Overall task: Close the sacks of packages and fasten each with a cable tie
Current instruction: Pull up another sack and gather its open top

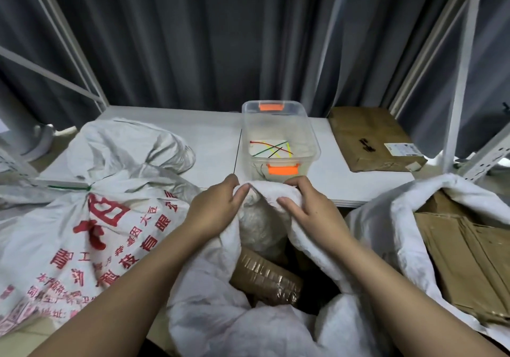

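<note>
Open white sack [209,309]: far rim is gripped by left hand [218,207] and right hand [306,210], fingers curled. Taped package [266,278] is seen inside.

White sack [91,235] with red print, green cable tie [70,188]. Clear bin [278,136], orange latches; red, yellow, green ties inside. Brown cardboard box [372,138].

Bin [280,141] of cable ties [271,149] on table [209,141], behind open sack [220,301]; tied sack [82,240] left.

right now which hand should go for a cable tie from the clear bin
Probably the right hand: the bin with ties stands just beyond it. The left hand can keep gripping the middle sack's rim.
</note>
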